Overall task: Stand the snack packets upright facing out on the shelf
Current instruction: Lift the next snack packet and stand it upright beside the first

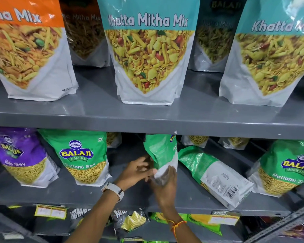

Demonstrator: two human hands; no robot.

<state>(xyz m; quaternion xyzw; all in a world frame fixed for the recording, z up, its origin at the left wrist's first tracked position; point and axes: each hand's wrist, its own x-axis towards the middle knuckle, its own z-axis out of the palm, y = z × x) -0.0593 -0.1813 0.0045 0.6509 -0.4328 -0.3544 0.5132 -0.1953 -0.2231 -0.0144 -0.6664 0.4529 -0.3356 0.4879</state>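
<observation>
green packet (161,151) gripped at base by left hand (136,171) and right hand (164,183), turned edge-on | middle shelf (147,206) | 1 green packet (216,176) lying back-out just beside

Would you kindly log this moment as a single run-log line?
step: standing green packet | left hand: gripping | right hand: gripping base | next packet: lying back-side out | shelf: middle

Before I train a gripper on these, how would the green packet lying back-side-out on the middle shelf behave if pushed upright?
The fallen green packet looks floppy: its film is creased and sagging. Its glossy surface probably slips under touch. Leaning with its barcode side out beside the packet in both hands, it may tip again unless its base is flattened first.
</observation>
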